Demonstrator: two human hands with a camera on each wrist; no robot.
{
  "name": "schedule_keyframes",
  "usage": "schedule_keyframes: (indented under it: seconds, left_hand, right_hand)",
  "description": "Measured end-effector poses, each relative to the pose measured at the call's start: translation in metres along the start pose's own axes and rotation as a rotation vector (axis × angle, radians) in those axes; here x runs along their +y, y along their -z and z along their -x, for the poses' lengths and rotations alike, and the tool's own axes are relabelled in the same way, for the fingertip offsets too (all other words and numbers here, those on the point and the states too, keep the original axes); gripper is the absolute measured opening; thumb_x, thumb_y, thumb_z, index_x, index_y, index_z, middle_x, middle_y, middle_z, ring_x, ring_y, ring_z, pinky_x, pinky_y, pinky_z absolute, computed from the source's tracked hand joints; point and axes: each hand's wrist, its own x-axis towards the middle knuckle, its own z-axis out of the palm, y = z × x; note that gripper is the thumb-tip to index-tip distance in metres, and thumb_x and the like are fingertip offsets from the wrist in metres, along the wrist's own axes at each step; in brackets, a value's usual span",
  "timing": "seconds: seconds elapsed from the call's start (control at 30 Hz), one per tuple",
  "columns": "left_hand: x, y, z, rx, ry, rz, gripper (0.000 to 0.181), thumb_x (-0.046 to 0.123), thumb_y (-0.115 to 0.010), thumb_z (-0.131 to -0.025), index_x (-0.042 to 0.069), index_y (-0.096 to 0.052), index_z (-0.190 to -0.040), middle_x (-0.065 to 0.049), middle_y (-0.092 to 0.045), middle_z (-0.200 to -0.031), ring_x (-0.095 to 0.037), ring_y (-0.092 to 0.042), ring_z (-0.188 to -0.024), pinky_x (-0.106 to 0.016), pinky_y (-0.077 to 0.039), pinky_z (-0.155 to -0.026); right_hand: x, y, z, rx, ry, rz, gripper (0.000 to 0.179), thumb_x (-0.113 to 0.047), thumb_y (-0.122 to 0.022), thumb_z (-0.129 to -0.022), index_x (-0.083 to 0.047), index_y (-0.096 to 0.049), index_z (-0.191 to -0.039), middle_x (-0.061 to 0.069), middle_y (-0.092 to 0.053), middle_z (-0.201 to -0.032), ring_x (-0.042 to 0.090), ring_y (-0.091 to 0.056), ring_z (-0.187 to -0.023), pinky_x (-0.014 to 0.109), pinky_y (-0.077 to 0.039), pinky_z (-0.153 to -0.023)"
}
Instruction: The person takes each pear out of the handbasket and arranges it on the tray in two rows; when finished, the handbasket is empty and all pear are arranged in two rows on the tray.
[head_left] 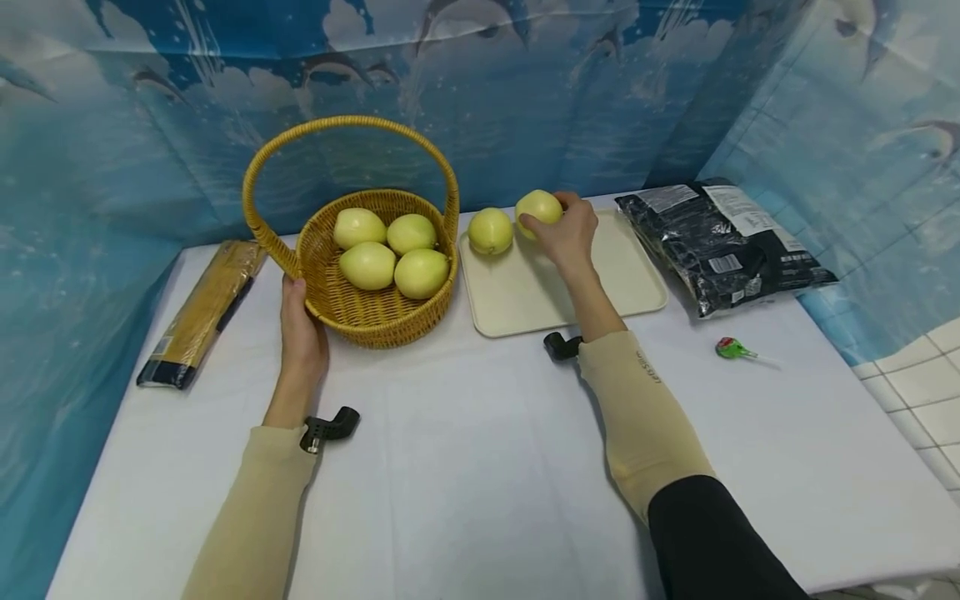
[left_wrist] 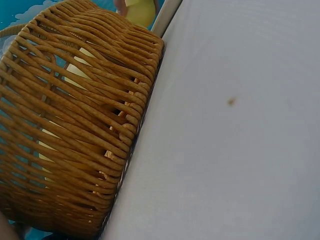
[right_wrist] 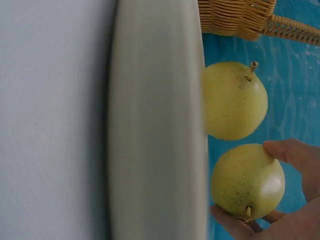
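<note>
A woven wicker basket point(head_left: 375, 335) with a tall arched handle holds several yellow-green pears point(head_left: 367, 266). My left hand point(head_left: 302, 337) grips its left side near the base of the handle; most of its fingers are hidden. On the right, my right hand point(head_left: 572, 233) pinches a pear point(head_left: 538, 210) between thumb and fingers over the back of a cream tray point(head_left: 525, 310). Another pear point(head_left: 491, 232) sits on the tray just left of the held one. In the right wrist view, the held pear point(right_wrist: 247, 181) shows its stem toward the palm, beside the second pear point(right_wrist: 234, 100).
A long pack of noodles point(head_left: 202, 317) lies left of the basket. Right of the tray are a black plastic package point(head_left: 723, 242) and a green-and-red lollipop point(head_left: 735, 348). A dolphin-print curtain point(head_left: 525, 108) hangs behind the white-covered table point(head_left: 465, 467).
</note>
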Motion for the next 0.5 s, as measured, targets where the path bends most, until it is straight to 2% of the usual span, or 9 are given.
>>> schedule_keyframes:
  seconds: [0.3, 0.5]
  left_hand:
    - [0.001, -0.0008, -0.0008, -0.001, -0.008, 0.016, 0.054, 0.03, -0.031, -0.114, 0.029, -0.022, -0.167, -0.008, -0.029, -0.171, -0.023, -0.029, -0.157, -0.032, -0.02, -0.132]
    - [0.0015, 0.0001, -0.0001, -0.004, 0.001, 0.001, 0.054, 0.03, -0.03, -0.114, 0.03, -0.021, -0.167, -0.007, -0.029, -0.171, -0.021, -0.028, -0.158, -0.03, -0.02, -0.131]
  right_hand:
    - [0.0095, -0.0051, -0.0054, -0.009, 0.009, 0.005, 0.066, -0.034, -0.084, -0.088, 0.002, -0.062, -0.138, 0.021, -0.065, -0.135, 0.037, -0.054, -0.131, 0.048, -0.04, -0.115]
    - [0.0082, -0.0038, -0.0028, -0.028, 0.013, -0.008, 0.073, -0.038, -0.082, -0.091, 0.001, -0.056, -0.146, 0.021, -0.06, -0.144, 0.036, -0.052, -0.136, 0.048, -0.041, -0.116]
